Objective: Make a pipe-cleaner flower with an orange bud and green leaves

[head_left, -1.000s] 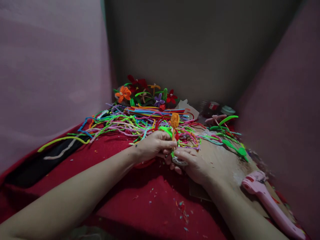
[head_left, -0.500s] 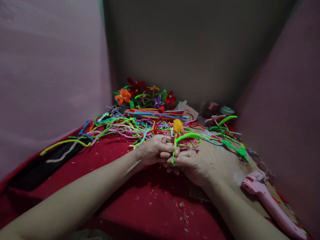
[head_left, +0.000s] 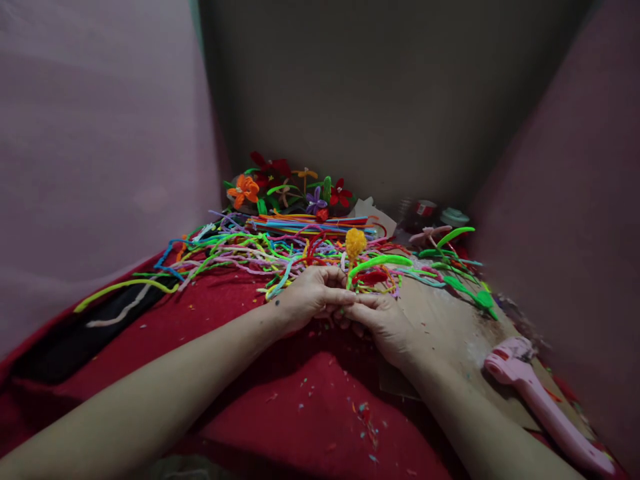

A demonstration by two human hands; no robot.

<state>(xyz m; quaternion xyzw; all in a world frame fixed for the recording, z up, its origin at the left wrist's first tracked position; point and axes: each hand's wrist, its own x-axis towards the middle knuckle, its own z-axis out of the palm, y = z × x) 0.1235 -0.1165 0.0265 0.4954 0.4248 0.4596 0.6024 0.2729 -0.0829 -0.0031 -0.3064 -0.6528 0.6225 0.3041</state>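
Between my two hands stands a pipe-cleaner flower with a fluffy yellow head. A bright green pipe-cleaner leaf bends off its stem to the right. My left hand pinches the stem just below the head, thumb pointing right. Close against it, my right hand pinches the lower stem with thumb and forefinger. The fingertips of both hands meet there and cover most of the stem. Behind them lies a spread of loose coloured pipe cleaners.
Finished pipe-cleaner flowers stand at the back. A pink glue gun rests on a cardboard sheet at right. Green leaves and stems lie beyond it. At left is a black flat item on the red cloth.
My left thumb has come down across the stem to meet my right fingers. The green stem end that showed below is now mostly covered, and the yellow head stands more upright.
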